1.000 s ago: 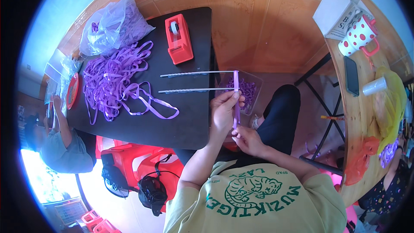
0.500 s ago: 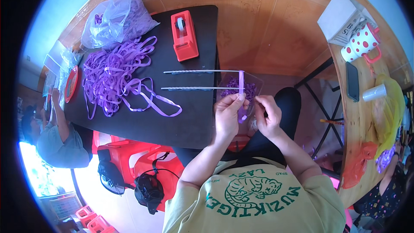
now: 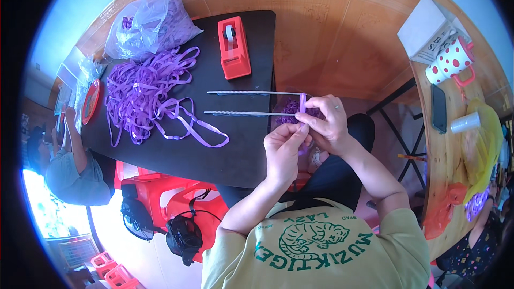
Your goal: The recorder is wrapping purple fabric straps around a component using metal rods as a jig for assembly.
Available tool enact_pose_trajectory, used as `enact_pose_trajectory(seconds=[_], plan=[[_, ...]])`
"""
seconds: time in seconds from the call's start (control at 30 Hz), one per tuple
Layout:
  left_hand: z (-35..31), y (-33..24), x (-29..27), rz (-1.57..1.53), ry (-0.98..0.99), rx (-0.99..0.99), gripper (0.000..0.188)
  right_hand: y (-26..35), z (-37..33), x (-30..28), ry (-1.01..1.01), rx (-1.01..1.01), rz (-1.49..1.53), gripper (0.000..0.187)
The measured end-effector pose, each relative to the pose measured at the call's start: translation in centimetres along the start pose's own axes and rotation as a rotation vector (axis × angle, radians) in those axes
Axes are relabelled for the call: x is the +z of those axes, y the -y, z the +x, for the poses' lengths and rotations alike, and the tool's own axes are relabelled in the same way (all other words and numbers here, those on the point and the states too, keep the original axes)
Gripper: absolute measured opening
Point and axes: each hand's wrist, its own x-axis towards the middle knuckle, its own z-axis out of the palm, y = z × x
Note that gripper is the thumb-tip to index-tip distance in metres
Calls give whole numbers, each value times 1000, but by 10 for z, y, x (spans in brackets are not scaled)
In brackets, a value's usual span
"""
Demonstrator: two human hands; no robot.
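Two thin twisted metal rods [image 3: 243,113] lie side by side on the black table and stick out past its right edge. A purple ribbon [image 3: 303,103] spans their free ends. My right hand [image 3: 330,124] is closed on this ribbon, its thumb and fingertips beside the nearer rod's end. Just below, my left hand [image 3: 282,145] pinches the ribbon's lower part between thumb and forefinger; the fingers cover most of that part. Under the rod ends, a clear container holds a heap of small purple ribbon pieces [image 3: 289,105], partly hidden by my hands.
On the black table [image 3: 198,166] lie a tangled purple ribbon pile [image 3: 144,99], a filled plastic bag [image 3: 152,24] and a red tape dispenser [image 3: 234,48]. A wooden table [image 3: 428,171] at right holds a phone [image 3: 438,108] and dotted mug [image 3: 451,60]. People sit at both sides.
My right hand has moved up and left to the ribbon at the rod ends. My left hand has shifted slightly down, below the nearer rod.
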Motion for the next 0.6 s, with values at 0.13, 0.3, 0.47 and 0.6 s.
enact_pose_trajectory(seconds=[0.13, 0.3, 0.47, 0.6], plan=[[-4, -13, 5, 99, 16, 46, 8, 0, 7, -2, 65, 14, 121, 28], [-5, -22, 5, 183, 24, 25, 9, -3, 13, -3, 77, -1, 195, 27], [-33, -53, 5, 579, 104, 8, 11, 0, 12, 0, 60, -36, 209, 24], [-57, -62, -7, 1090, 148, 497, 4, 6, 3, 7, -4, -47, 121, 23]])
